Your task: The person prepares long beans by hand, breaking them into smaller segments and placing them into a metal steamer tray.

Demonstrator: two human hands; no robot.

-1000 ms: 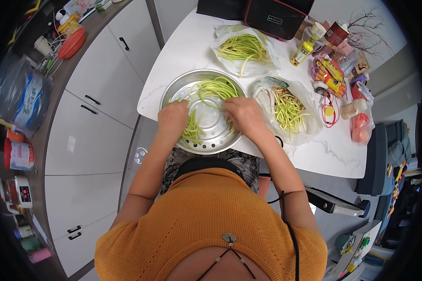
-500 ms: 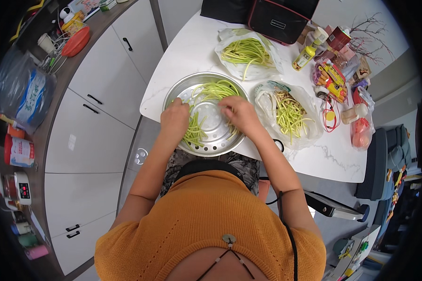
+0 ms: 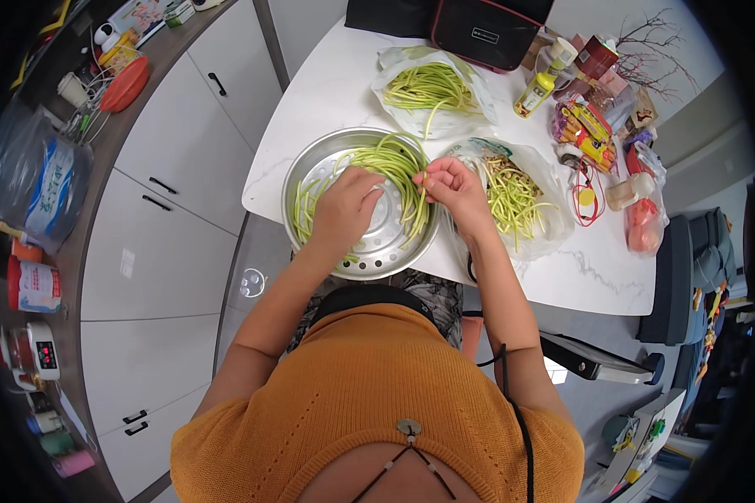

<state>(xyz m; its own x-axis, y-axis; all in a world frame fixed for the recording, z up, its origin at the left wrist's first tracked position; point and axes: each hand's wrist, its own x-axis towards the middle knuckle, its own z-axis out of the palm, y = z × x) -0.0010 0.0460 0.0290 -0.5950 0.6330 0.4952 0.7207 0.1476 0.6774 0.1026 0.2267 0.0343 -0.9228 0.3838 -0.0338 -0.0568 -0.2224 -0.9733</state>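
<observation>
A round metal steamer tray [image 3: 383, 237] with holes in its base sits at the table's near left edge. Long green stems, which look like garlic scapes [image 3: 386, 159], curve along its far and right side, and shorter cut pieces [image 3: 306, 201] lie at its left. My left hand [image 3: 346, 210] hovers over the middle of the tray, fingers curled; what they hold, if anything, is hidden. At the tray's right rim, my right hand [image 3: 459, 194] pinches the end of a green stem between thumb and fingers.
Right of the tray lies an open plastic bag [image 3: 554, 214] of stems and trimmings. Another bag of long stems [image 3: 432, 88] is behind it. A yellow bottle [image 3: 538, 90], snack packets [image 3: 583, 134] and a black case [image 3: 488, 33] stand farther back on the white table [image 3: 600, 281].
My left hand has moved right, from the tray's left rim to its middle. My right hand has shifted right to the rim and pinches a stem. More long stems lie on the tray's right.
</observation>
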